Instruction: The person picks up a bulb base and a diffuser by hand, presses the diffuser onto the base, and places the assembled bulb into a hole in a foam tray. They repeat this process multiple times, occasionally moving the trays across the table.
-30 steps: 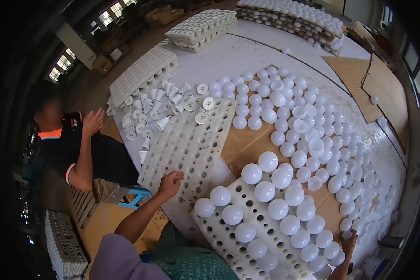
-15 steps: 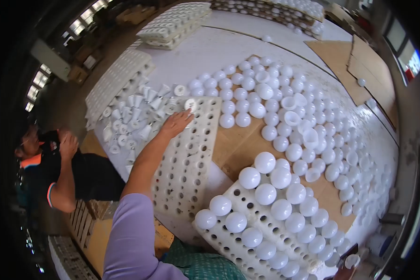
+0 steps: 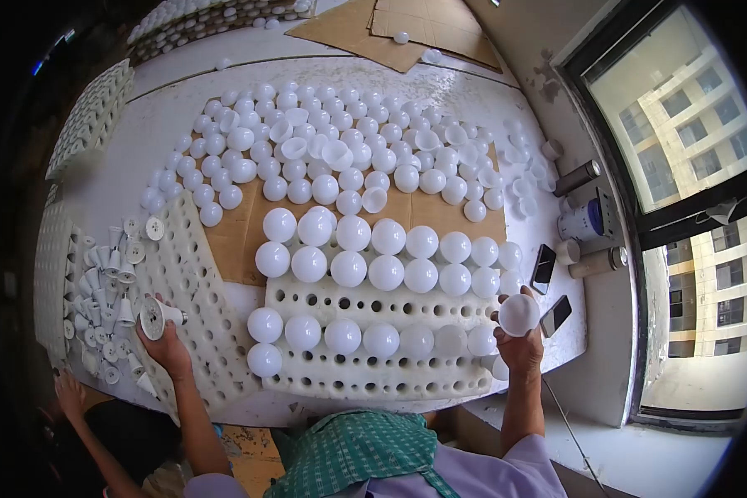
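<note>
My left hand (image 3: 169, 352) grips a white LED bulb base (image 3: 153, 319), its round component face turned up and its screw cap pointing right. Beneath it lies a perforated foam board (image 3: 212, 319). At the right, my right hand (image 3: 523, 352) is closed around a white bulb cover (image 3: 519, 315). That hand is beside the right end of another foam board (image 3: 407, 378), which bears rows of round white covers (image 3: 342, 336). Loose bulb bases (image 3: 100, 299) lie in a heap to the left of my left hand.
Many covers (image 3: 324, 184) are spread over cardboard (image 3: 253, 241) on the white table. Two phones (image 3: 544, 267) lie near my right hand, with bottles (image 3: 579, 178) by the window. A co-worker's hand (image 3: 70, 397) is at the lower left. Foam boards (image 3: 91, 112) are stacked behind.
The view has swung to the right. My left hand, which was touching a base on the foam board, now holds a bulb base. My right hand has come into view with a cover.
</note>
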